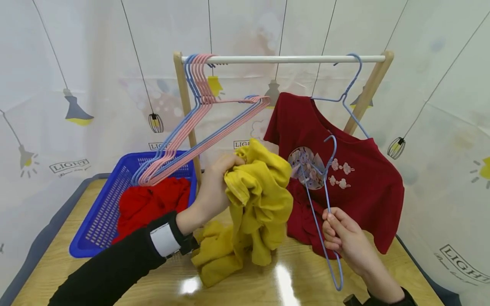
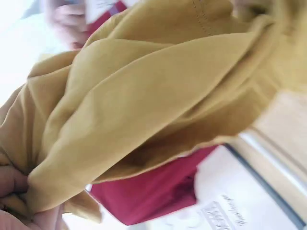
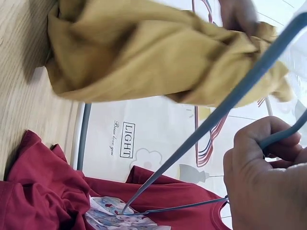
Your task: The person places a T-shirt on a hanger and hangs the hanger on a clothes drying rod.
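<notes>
My left hand (image 1: pixel 216 185) grips a bunched yellow garment (image 1: pixel 264 191) and holds it up in front of the rack. Its lower folds reach down to the table, and what kind of garment it is cannot be told. In my right hand (image 1: pixel 346 236) is a blue clothes hanger (image 1: pixel 311 199), pinched on one side with its hook pointing up. Close behind that hanger, a dark red short-sleeved shirt (image 1: pixel 363 182) hangs on another blue hanger (image 1: pixel 346 91). The right wrist view shows the fingers (image 3: pixel 259 148) curled round the hanger's wire.
A white rail (image 1: pixel 268 59) with wooden posts carries several pink and blue hangers (image 1: pixel 172 144) at its left end. Below them, a blue basket (image 1: pixel 95 225) holds a bright red garment (image 1: pixel 153 202). The wooden table (image 1: pixel 153 280) lies under everything, with a printed curtain behind.
</notes>
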`<action>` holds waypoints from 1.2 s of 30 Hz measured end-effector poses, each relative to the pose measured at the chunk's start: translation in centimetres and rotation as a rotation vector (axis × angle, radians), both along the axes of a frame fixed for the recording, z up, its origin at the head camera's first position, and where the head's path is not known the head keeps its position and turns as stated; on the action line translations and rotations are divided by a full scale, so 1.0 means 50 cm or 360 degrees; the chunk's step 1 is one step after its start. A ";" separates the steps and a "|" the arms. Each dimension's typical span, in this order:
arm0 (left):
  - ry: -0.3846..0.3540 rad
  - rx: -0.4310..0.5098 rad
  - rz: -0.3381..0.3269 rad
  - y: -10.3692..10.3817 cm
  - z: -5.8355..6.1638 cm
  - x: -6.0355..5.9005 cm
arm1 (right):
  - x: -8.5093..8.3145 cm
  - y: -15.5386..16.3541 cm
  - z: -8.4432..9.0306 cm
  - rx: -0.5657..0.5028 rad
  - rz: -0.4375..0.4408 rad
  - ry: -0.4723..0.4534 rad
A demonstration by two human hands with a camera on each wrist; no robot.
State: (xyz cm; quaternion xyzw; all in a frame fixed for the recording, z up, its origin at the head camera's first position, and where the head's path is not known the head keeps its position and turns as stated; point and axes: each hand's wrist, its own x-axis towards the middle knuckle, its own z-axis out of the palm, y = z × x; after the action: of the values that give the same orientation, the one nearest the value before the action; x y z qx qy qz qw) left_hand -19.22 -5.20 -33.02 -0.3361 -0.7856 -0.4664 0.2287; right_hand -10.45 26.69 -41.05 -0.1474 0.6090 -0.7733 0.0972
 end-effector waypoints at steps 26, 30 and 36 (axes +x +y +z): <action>-0.0798 -0.0684 0.0039 0.014 -0.158 0.039 | 0.010 0.000 -0.008 0.0012 -0.0018 0.0002; -0.0701 -0.0691 -0.0061 0.009 -0.174 0.052 | 0.014 0.005 -0.006 0.0051 -0.0073 -0.0037; -0.0457 -0.0944 -0.0211 0.001 -0.203 0.060 | 0.017 0.008 -0.002 0.0069 -0.0083 -0.0053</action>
State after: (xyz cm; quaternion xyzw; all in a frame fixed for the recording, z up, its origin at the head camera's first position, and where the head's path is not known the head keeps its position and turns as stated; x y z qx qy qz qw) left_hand -16.22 -5.14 -43.16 -0.3693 -0.8877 -0.2741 -0.0229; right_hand -9.62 27.10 -41.18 -0.1164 0.6276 -0.7644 0.0902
